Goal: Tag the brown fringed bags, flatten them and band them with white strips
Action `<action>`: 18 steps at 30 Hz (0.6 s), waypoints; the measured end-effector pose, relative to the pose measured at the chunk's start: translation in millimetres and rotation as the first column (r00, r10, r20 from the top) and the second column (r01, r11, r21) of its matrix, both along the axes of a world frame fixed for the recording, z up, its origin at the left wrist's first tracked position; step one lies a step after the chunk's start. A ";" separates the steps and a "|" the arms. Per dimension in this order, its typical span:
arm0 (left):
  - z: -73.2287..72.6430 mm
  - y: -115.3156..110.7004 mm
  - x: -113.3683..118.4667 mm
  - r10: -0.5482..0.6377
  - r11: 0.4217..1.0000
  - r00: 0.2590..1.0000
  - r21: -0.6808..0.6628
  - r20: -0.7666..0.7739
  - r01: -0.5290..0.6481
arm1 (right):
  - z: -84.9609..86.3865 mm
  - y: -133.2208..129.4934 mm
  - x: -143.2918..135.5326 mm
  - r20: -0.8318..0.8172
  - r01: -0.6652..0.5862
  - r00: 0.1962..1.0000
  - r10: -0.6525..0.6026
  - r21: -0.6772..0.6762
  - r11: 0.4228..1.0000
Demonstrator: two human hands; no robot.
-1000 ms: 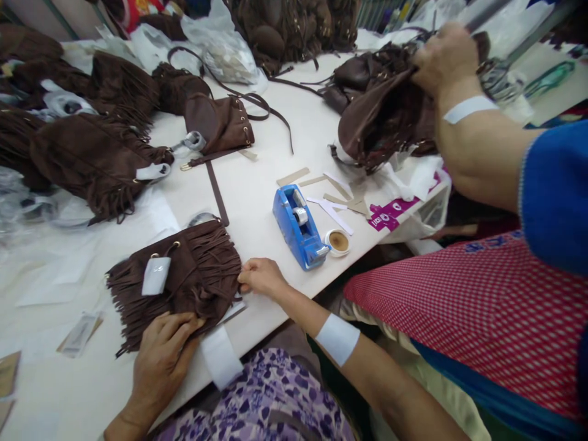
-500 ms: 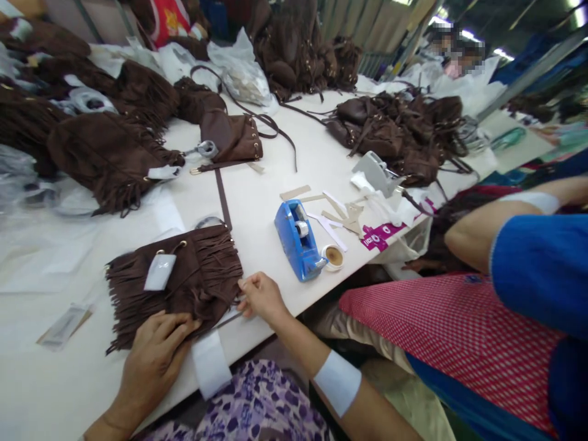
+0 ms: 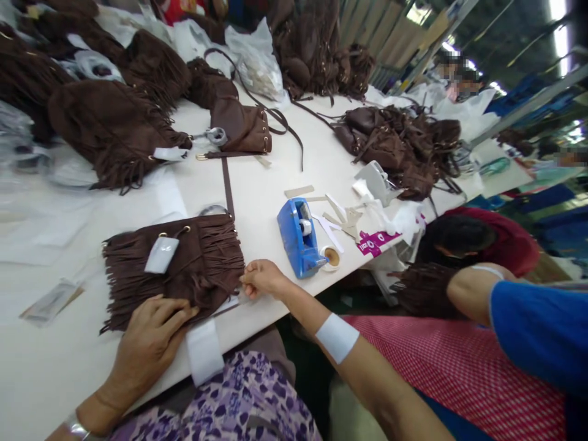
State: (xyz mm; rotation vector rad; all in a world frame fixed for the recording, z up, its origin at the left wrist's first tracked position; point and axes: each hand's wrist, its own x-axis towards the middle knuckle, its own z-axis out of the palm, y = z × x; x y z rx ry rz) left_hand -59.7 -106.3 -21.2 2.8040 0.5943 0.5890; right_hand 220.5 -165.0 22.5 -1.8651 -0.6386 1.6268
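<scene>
A dark brown fringed suede bag lies on the white table in front of me, with gold eyelets along its upper part. On its front sits a small white wrapped packet. My left hand rests on the bag's lower edge, fingers stretched out over it. At the bag's right fringed edge, the fingertips of my right hand are pinched together; whatever is between them is too small to make out. A blue tape dispenser stands just beyond my right hand, beside a small roll of tape.
More brown bags are heaped at the left, with another pile at the back right. Paper strips and a grey tape dispenser lie toward the right. A co-worker in a blue sleeve is close on my right.
My view has shifted, and another person's bent head now shows at the right. Both hands stay at the bag; the right fingers are drawn closer together.
</scene>
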 end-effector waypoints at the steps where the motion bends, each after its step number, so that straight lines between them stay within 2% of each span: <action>1: 1.5 -0.3 0.3 0.003 1.000 1.000 -0.004 0.006 -0.003 | -2.3 0.0 1.1 0.033 -0.025 0.999 0.025 0.004 1.000; 6: 4.3 -1.0 1.2 -0.016 0.999 0.999 -0.040 0.044 0.018 | -0.5 -15.1 5.0 0.270 -0.172 0.951 0.151 0.059 0.983; 8: 5.3 -2.2 2.4 -0.016 0.998 0.999 -0.067 0.045 0.019 | 2.9 -28.5 -0.6 0.417 -0.187 0.901 0.119 0.127 0.974; 10: 8.8 -5.0 4.0 0.001 0.995 0.999 -0.101 0.041 0.003 | 2.8 -42.5 -10.2 0.569 -0.246 0.819 0.077 0.226 0.943; 12: 15.2 -9.1 5.6 0.019 0.989 0.999 -0.144 0.028 -0.015 | -2.7 -52.9 -20.0 0.735 -0.402 0.677 0.038 0.326 0.856; 15: 26.2 -14.1 8.3 0.042 0.979 0.999 -0.199 0.031 -0.035 | -18.3 -56.5 -29.0 0.926 -0.640 0.363 -0.100 0.326 0.696; 18: 31.8 -14.1 10.7 0.084 0.974 0.995 -0.217 0.055 -0.070 | -34.4 -50.3 -31.2 0.981 -0.737 0.078 -0.179 0.178 0.652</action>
